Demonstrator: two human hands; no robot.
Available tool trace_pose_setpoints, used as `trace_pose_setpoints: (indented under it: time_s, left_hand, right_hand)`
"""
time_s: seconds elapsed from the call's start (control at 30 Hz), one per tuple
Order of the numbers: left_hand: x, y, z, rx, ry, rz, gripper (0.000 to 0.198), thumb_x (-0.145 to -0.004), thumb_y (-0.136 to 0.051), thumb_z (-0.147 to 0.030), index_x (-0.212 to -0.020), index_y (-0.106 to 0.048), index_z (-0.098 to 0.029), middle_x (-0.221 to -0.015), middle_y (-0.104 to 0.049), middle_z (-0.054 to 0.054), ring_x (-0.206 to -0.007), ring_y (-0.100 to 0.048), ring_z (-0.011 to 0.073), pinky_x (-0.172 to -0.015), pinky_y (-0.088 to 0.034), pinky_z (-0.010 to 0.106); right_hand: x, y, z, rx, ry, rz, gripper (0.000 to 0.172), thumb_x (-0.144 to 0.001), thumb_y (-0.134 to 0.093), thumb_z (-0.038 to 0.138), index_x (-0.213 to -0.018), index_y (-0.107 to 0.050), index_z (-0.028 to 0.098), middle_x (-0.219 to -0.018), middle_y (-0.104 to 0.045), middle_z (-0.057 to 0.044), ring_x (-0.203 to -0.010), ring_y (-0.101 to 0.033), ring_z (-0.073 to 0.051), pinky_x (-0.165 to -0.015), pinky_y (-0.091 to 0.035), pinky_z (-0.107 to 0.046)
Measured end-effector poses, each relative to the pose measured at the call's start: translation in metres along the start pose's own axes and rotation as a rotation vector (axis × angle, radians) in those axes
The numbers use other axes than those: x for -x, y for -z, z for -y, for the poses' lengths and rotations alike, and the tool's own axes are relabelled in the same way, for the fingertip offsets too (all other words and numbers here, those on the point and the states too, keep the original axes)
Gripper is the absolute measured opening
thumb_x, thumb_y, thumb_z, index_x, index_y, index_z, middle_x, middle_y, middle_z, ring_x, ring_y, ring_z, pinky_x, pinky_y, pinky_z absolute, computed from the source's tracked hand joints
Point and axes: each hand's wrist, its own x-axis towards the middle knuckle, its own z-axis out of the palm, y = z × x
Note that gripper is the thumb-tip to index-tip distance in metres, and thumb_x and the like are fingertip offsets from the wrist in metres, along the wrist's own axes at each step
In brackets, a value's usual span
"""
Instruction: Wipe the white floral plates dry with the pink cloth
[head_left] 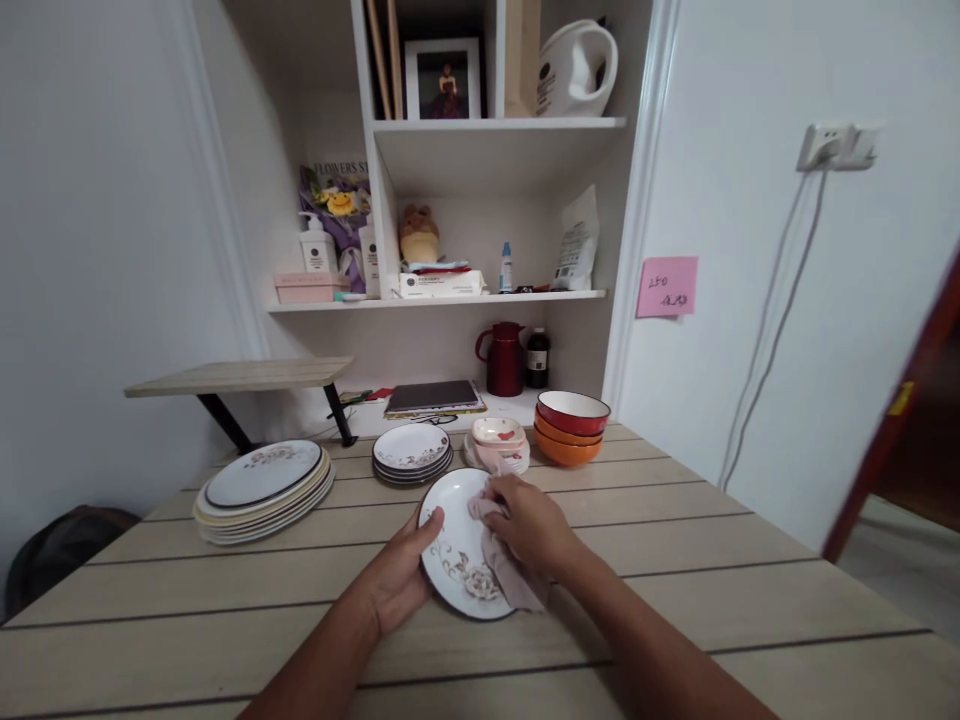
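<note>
A white plate (454,540) with a dark rim and a brown flower print is tilted up above the table's front half. My left hand (403,575) grips its left edge, thumb on the face and the other fingers hidden behind. Against the plate's right side, my right hand (531,525) is closed on a pale pink cloth (517,580), which hangs down over the plate's lower right edge. Just beyond the plate sits a stack of similar small plates (412,447). Small pink-and-white dishes (499,433) are piled to the right of that stack.
Larger plates (264,478) are stacked at the left, beside a raised wooden shelf (240,376). Red and orange bowls (571,430) stand nested at the back right. Behind them are a dark red jug (505,360), a dark bottle (537,358) and a flat dark notebook (433,396).
</note>
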Motion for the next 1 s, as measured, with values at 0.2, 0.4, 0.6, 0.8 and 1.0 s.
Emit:
trace_pose_setpoints:
  time_s: [0.2, 0.4, 0.6, 0.8, 1.0]
  left_hand:
    - [0.0, -0.002, 0.002, -0.018, -0.018, 0.018, 0.052, -0.087, -0.056, -0.031, -0.136, -0.041, -0.022, -0.117, -0.066, 0.013, -0.108, -0.062, 0.0236, -0.101, -0.039, 0.041]
    - [-0.005, 0.002, 0.0, 0.08, 0.015, 0.059, 0.06, -0.085, -0.046, -0.055, -0.131, -0.048, -0.016, -0.12, -0.064, 0.015, -0.114, -0.057, 0.0261, -0.103, -0.037, 0.042]
    - [-0.006, 0.005, -0.004, 0.079, 0.051, -0.034, 0.066, -0.082, -0.046, -0.06, -0.13, -0.049, -0.015, -0.119, -0.065, 0.015, -0.117, -0.055, 0.0284, -0.102, -0.037, 0.045]
    - [-0.004, 0.002, -0.006, 0.069, 0.011, -0.031, 0.062, -0.083, -0.05, -0.054, -0.131, -0.049, -0.014, -0.12, -0.064, 0.016, -0.112, -0.058, 0.0284, -0.1, -0.038, 0.043]
    - [-0.004, 0.002, -0.005, 0.06, 0.018, -0.052, 0.064, -0.082, -0.055, -0.05, -0.137, -0.041, -0.021, -0.12, -0.064, 0.015, -0.107, -0.061, 0.0293, -0.095, -0.042, 0.046]
  right_hand:
    - [-0.002, -0.017, 0.025, -0.216, 0.207, -0.065, 0.03, -0.078, -0.057, 0.024, -0.107, -0.061, 0.019, -0.119, -0.053, -0.011, -0.106, -0.053, -0.021, -0.092, -0.04, -0.032]
    - [0.012, -0.016, 0.034, -0.231, 0.523, 0.226, 0.065, -0.068, -0.063, 0.018, -0.131, -0.047, 0.019, -0.147, -0.03, -0.014, -0.135, -0.029, -0.027, -0.108, -0.028, -0.04]
    - [0.007, -0.002, 0.011, -0.22, 0.359, 0.351, 0.03, -0.063, -0.057, 0.007, -0.09, -0.064, 0.02, -0.097, -0.061, -0.004, -0.091, -0.055, -0.019, -0.083, -0.043, -0.031]
    - [0.012, 0.015, 0.005, -0.924, 0.046, 0.63, 0.033, -0.065, -0.066, 0.02, -0.095, -0.053, 0.022, -0.085, -0.061, 0.002, -0.075, -0.058, -0.015, -0.071, -0.046, -0.029]
    - [0.0, -0.008, -0.002, -1.02, -0.116, 0.211, 0.049, -0.071, -0.064, 0.031, -0.114, -0.04, 0.023, -0.082, -0.06, 0.001, -0.069, -0.059, -0.015, -0.063, -0.046, -0.028]
